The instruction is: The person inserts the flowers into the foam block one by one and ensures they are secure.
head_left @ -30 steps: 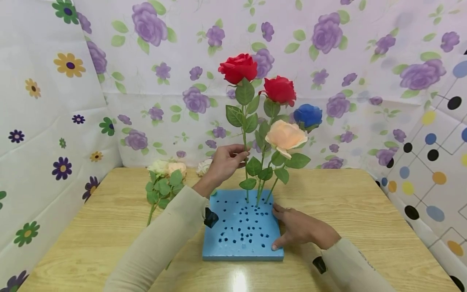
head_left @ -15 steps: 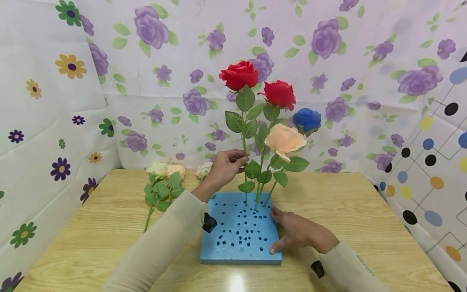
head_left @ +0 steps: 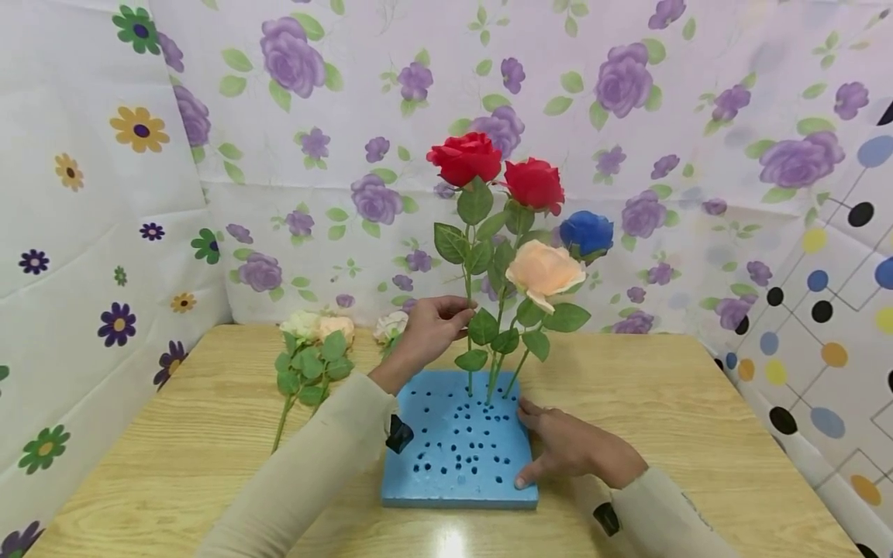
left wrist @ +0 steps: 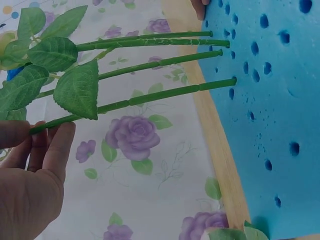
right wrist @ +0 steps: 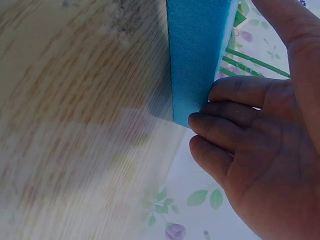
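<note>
My left hand (head_left: 432, 333) pinches the green stem of a red rose (head_left: 465, 159) between thumb and fingers; in the left wrist view the stem (left wrist: 150, 97) runs into a hole in the blue foam block (head_left: 453, 434). Beside it stand a second red rose (head_left: 534, 184), a blue rose (head_left: 587, 232) and a peach rose (head_left: 546, 270), all upright near the block's back edge. My right hand (head_left: 575, 446) rests against the block's right side, thumb on the front right corner. In the right wrist view its fingers (right wrist: 220, 132) touch the block's edge, relaxed.
On the wooden table (head_left: 649, 387) at the left lie a white rose (head_left: 300, 324) and a peach rose (head_left: 336, 327) with green leaves. Another pale rose (head_left: 388, 326) lies behind my left forearm. Several holes dot the block. Flowered cloth (head_left: 349, 116) hangs behind the table.
The red rose in my left hand has come down and shifted slightly right towards the second red rose; the left hand has lowered with it. My right hand stays against the block.
</note>
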The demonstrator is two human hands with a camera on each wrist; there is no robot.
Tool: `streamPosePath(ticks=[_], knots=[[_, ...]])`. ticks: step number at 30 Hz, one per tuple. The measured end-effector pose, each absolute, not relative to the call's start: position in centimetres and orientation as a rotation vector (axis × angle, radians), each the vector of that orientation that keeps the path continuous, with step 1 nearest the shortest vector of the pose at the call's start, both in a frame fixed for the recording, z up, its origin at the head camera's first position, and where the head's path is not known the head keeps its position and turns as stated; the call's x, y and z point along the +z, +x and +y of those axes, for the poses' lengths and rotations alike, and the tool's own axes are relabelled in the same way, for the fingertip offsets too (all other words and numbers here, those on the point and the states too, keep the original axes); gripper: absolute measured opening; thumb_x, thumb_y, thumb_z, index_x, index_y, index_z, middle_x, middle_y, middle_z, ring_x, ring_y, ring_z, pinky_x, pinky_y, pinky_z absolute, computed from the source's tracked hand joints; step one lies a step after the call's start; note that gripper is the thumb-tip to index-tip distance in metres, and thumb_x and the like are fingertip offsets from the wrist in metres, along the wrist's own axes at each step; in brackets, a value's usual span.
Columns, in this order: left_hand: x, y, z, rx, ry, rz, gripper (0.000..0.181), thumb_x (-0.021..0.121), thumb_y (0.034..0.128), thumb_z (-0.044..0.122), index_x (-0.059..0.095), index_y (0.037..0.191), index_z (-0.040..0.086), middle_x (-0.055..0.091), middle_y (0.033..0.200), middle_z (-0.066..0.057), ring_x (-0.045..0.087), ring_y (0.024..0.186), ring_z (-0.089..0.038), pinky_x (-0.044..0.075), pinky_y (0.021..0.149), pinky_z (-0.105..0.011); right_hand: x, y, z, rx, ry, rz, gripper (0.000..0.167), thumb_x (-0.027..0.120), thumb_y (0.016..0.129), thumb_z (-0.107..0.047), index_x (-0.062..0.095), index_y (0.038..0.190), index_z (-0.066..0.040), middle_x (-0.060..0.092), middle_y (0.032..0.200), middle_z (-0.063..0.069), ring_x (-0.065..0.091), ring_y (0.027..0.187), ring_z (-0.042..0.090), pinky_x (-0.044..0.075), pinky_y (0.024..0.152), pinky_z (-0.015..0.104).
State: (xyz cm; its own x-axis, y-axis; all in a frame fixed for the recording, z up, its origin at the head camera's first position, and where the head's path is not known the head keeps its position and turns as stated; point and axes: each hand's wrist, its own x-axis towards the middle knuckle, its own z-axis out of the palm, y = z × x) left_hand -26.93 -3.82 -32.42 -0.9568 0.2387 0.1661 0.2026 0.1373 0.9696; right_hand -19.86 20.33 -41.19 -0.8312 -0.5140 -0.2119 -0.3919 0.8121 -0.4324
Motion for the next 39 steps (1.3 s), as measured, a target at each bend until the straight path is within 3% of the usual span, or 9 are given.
streamPosePath(ticks=[7,21,39], knots=[[-32.2,-26.8,-4.3,1.957,0.449,2.359,0.030,0.063,0.0993,0.011,0.066,0.127,-0.002,0.067,0.117,-0.015,0.067,0.105,-0.027,0.058,0.090,-0.037,-41.3,-19.8,20.3,-0.536,-0.706,2.688,0.111,0.085,0.070,-0.058,0.040,0.147,0.009,0.025,0.159,0.026,0.033,0.140,0.049,0.036,0.112,0.056],[-31.7,-26.2,-6.4,1.820,0.507,2.426,0.034,0.067,0.0983,0.019,0.067,0.128,0.002,0.068,0.120,-0.013,0.066,0.110,-0.031,0.058,0.089,-0.035,-40.8,-19.6,20.4,-0.528,-0.684,2.677,0.110,0.084,0.071,-0.057,0.039,0.148,0.008,0.024,0.159,0.026,0.031,0.141,0.048,0.035,0.113,0.056],[-32.4,-25.3,-11.0,1.745,0.509,2.516,0.033,0.068,0.0974,0.015,0.067,0.126,-0.001,0.068,0.116,-0.016,0.068,0.102,-0.031,0.060,0.081,-0.034,-41.1,-19.7,20.3,-0.532,-0.718,2.683,0.113,0.084,0.071,-0.059,0.038,0.147,0.011,0.024,0.158,0.027,0.032,0.140,0.048,0.034,0.113,0.057]])
